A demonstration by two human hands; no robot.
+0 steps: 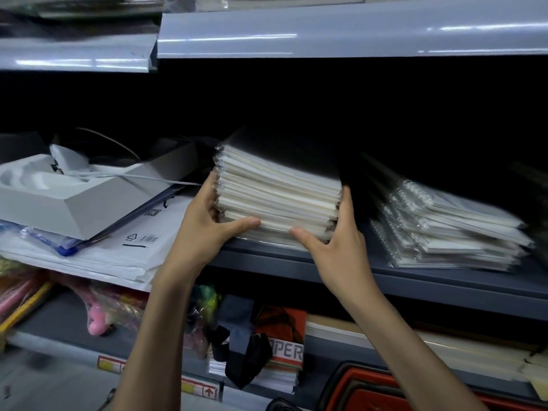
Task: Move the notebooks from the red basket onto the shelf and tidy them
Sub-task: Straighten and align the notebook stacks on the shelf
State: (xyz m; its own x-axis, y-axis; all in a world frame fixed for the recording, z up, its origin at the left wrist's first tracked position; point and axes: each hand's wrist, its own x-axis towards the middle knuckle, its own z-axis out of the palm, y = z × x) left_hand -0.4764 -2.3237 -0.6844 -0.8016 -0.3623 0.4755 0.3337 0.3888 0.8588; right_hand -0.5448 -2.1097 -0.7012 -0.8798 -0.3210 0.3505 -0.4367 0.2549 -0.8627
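Status at that frame: the stack of plastic-wrapped notebooks with dark covers and cream page edges [278, 197] sat at the front of the grey metal shelf [296, 264], not in the red plastic basket [370, 390] low in view.
- The left hand [204, 223] clamped the stack's left side, thumb across the lower front edge.
- The right hand [335, 238] clamped the right side, thumb on the front as well. The hands were apart with the stack between them.

Risks, as I judged them:
- The wrap looked slick and the layers were already fanned, so squeezing from the sides alone could let middle books slide out.
- The bottom books sat right at the shelf lip, so any pull forward could tip the lot onto the basket.
- The pile of clear-wrapped spiral-bound notebooks [450, 229] just to the right was leaning. A shove that way would likely knock it over.
- The open grey-white cardboard box [89, 203] and its trailing grey cable [166, 180] lay near the left hand, a snag hazard.

Readable text:
- The white plastic mailer bag [133, 250] showed a recycling triangle and a barcode. Its other print was too blurred.
- The orange-covered book [289, 350] on the shelf below showed "PER", the rest hidden.
- The shelf-edge label [207, 391] showed a red up-arrow only.
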